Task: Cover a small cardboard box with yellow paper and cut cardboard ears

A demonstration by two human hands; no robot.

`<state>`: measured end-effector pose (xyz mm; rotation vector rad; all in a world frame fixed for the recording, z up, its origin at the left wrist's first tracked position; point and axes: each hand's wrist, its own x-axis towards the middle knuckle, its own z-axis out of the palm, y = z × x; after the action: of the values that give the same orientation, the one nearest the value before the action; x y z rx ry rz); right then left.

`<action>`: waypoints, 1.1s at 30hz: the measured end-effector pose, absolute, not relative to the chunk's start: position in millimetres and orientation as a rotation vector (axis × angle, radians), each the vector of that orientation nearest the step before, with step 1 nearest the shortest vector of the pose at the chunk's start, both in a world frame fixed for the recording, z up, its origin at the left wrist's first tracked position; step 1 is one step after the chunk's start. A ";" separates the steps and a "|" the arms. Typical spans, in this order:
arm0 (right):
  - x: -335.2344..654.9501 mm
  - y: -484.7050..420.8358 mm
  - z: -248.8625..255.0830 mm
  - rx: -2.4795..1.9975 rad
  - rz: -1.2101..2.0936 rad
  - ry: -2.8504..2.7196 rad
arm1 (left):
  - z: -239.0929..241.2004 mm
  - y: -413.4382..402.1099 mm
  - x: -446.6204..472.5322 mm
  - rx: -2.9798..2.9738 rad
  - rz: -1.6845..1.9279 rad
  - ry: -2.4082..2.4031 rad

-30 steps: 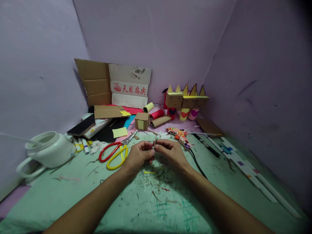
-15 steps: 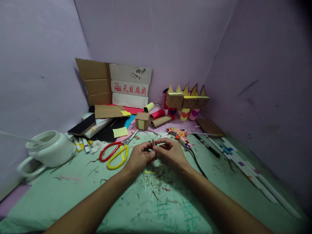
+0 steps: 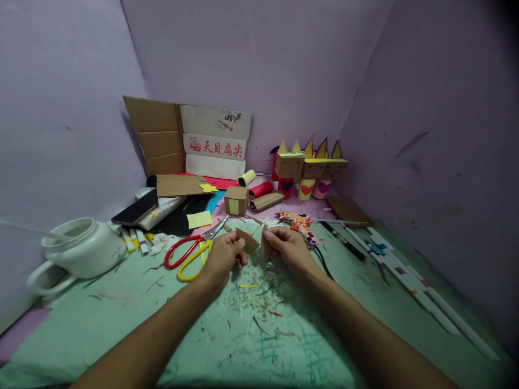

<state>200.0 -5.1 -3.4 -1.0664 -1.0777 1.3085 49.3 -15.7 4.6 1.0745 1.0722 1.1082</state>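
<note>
My left hand and my right hand meet above the green mat, each pinching a small brown cardboard piece. The left one grips a flat brown scrap by its lower corner. The piece in the right one stands edge-on beside it, with a narrow gap between the two. Red and yellow scissors lie just left of my left hand. A patterned glue gun lies just behind my right hand.
A white teapot stands at the left, with a phone behind it. A small cardboard cube, paper rolls and cardboard figures crowd the back by a folded box. Long white sticks lie at the right. Paper scraps litter the mat.
The hands have drawn slightly apart and turned. The thin folded cardboard pinched between them now shows as two brown pieces, one in each hand.
</note>
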 end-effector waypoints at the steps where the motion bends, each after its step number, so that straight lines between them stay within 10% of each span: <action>1: 201.3 -4.4 -2.1 -1.057 1.326 -1.076 | 5.8 -15.9 48.2 1.087 1.110 1.087; 33: 198.9 -6.1 -2.7 -0.913 1.713 -0.922 | 9.8 -10.1 43.5 1.254 1.019 1.082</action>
<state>198.9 -6.1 -2.7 -0.9133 -0.9222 1.7131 43.5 -10.1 9.8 1.2543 1.0817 1.0190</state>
